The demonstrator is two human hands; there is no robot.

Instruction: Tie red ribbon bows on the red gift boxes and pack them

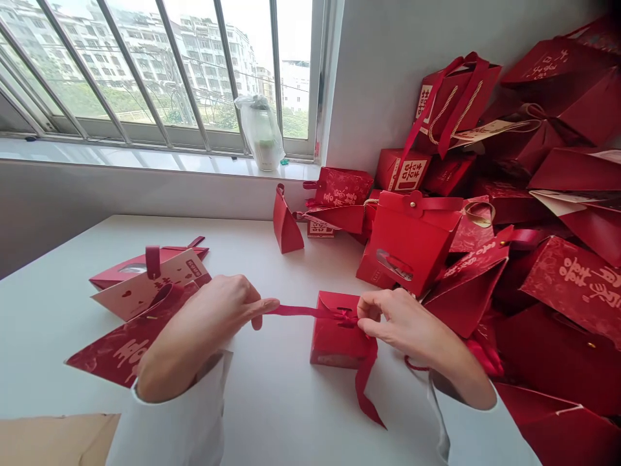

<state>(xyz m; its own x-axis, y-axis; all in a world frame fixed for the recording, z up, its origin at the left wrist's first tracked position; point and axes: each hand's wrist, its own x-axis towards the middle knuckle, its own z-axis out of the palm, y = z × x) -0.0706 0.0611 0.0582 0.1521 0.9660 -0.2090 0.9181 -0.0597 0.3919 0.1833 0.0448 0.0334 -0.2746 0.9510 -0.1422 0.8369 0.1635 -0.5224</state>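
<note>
A small red gift box [337,336] sits upright on the white table [272,259]. A glossy red ribbon [310,311] crosses its top and gathers into a knot near the right edge; one length stretches taut to the left, and a long tail falls past the front.

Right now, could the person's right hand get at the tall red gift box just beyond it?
Probably yes. The right hand sits just below the red gift box, with only a strip of the white table between them. It would likely have to release the red ribbon first.
</note>
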